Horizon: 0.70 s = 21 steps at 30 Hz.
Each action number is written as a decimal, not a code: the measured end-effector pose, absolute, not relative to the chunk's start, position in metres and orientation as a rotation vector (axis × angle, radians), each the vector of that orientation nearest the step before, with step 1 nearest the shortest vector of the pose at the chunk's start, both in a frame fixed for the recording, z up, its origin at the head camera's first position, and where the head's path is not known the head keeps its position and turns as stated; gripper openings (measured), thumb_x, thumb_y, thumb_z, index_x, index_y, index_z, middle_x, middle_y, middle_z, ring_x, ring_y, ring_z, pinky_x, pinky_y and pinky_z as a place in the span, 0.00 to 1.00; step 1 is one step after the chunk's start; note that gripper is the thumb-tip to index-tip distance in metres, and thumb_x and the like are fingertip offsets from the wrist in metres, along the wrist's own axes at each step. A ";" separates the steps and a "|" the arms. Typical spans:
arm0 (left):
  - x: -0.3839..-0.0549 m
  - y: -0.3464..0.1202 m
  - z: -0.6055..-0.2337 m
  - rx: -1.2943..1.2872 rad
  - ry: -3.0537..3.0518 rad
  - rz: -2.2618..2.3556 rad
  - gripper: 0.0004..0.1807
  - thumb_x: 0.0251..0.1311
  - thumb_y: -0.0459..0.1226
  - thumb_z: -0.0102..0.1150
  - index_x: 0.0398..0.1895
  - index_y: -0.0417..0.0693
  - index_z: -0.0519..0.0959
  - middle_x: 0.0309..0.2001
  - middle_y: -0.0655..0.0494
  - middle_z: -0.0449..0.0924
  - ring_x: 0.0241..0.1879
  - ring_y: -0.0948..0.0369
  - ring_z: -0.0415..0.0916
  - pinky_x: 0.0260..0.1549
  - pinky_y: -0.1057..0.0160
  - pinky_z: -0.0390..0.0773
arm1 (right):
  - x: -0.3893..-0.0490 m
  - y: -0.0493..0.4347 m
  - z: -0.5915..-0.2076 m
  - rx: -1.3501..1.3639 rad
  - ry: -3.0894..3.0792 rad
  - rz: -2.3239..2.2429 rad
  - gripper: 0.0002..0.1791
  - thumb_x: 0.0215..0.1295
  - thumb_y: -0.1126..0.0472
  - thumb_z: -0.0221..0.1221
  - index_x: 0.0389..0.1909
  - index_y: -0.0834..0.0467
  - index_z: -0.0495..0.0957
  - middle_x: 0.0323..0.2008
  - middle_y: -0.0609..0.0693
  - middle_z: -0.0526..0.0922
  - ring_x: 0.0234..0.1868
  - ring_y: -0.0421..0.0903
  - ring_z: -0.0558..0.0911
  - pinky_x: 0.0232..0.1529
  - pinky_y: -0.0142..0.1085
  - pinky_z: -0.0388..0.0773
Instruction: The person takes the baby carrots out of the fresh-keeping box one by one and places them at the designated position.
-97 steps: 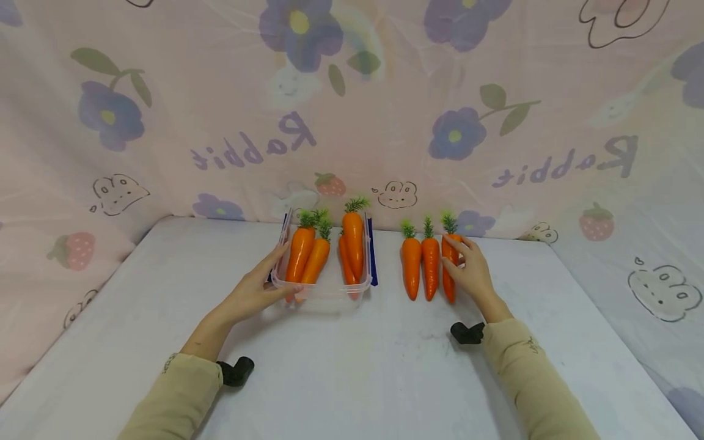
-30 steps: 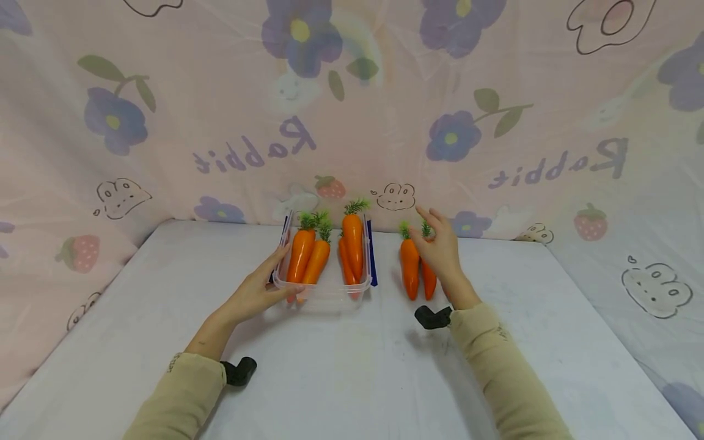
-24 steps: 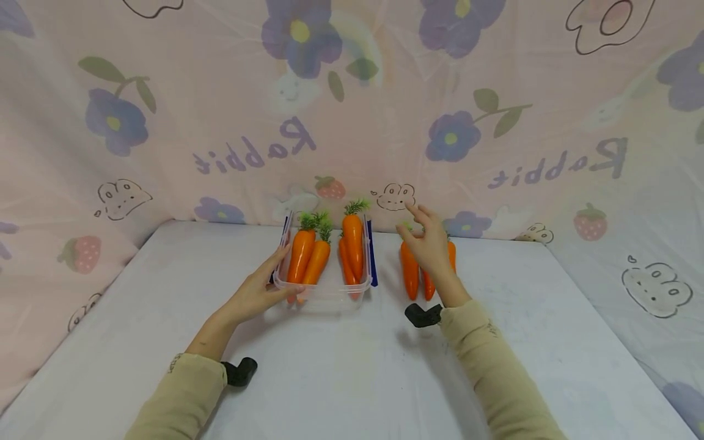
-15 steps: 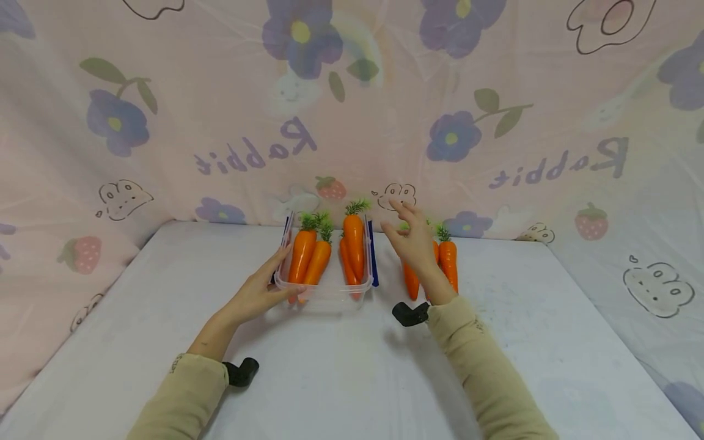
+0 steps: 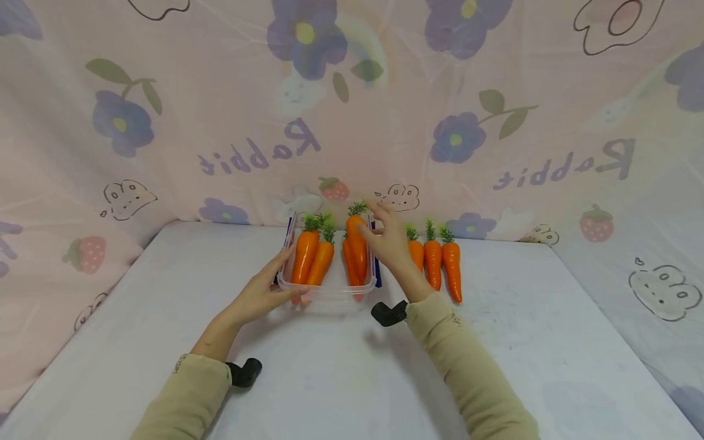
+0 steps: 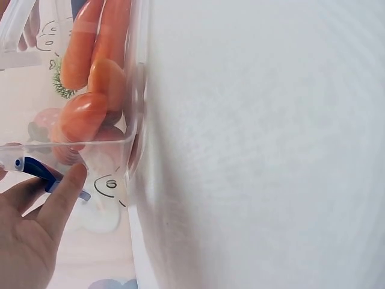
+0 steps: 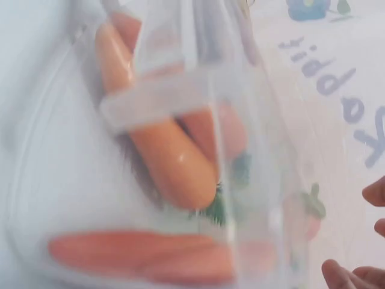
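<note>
- While a clear box (image 5: pixel 326 288) stands on the bench (image 5: pixel 330 379), carrots (image 5: pixel 305 256) lie inside it in left and right groups.
- At the box's near left corner, the left hand's (image 5: pixel 263 293) grip is spread, straight fingers touching the wall.
- By the box's right rim, the right hand's (image 5: pixel 392 244) grip is parted, holding nothing.
- Right of the box lie three more carrots (image 5: pixel 433 260).

Printed cloth (image 5: pixel 385 104) hangs — behind a white table (image 5: pixel 319 379).
</note>
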<state>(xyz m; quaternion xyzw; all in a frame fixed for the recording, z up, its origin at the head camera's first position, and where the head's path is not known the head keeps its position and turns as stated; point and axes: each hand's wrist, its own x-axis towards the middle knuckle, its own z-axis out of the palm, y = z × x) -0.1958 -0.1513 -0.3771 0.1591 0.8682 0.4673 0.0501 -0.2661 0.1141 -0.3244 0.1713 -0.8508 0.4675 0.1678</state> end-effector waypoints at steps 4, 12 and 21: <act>-0.196 -0.152 -0.378 0.491 2.644 1.430 0.50 0.57 0.54 0.63 0.77 0.63 0.45 0.77 0.47 0.37 0.72 0.39 0.49 0.61 0.37 0.65 | -0.268 0.101 -0.324 0.509 -2.444 1.337 0.28 0.65 0.61 0.58 0.66 0.59 0.68 0.69 0.64 0.61 0.63 0.60 0.70 0.53 0.49 0.79; -0.196 -0.151 -0.378 0.474 2.638 1.435 0.50 0.56 0.56 0.63 0.77 0.65 0.45 0.77 0.49 0.37 0.72 0.41 0.49 0.62 0.38 0.64 | -0.273 0.085 -0.325 0.511 -2.504 1.333 0.29 0.65 0.60 0.58 0.67 0.62 0.67 0.68 0.64 0.63 0.67 0.59 0.65 0.59 0.51 0.75; -0.198 -0.152 -0.378 0.487 2.630 1.450 0.50 0.56 0.56 0.63 0.77 0.64 0.45 0.77 0.49 0.36 0.73 0.41 0.48 0.63 0.40 0.65 | -0.281 0.077 -0.328 0.531 -2.708 1.169 0.33 0.64 0.58 0.57 0.69 0.61 0.63 0.71 0.66 0.57 0.70 0.64 0.59 0.68 0.59 0.58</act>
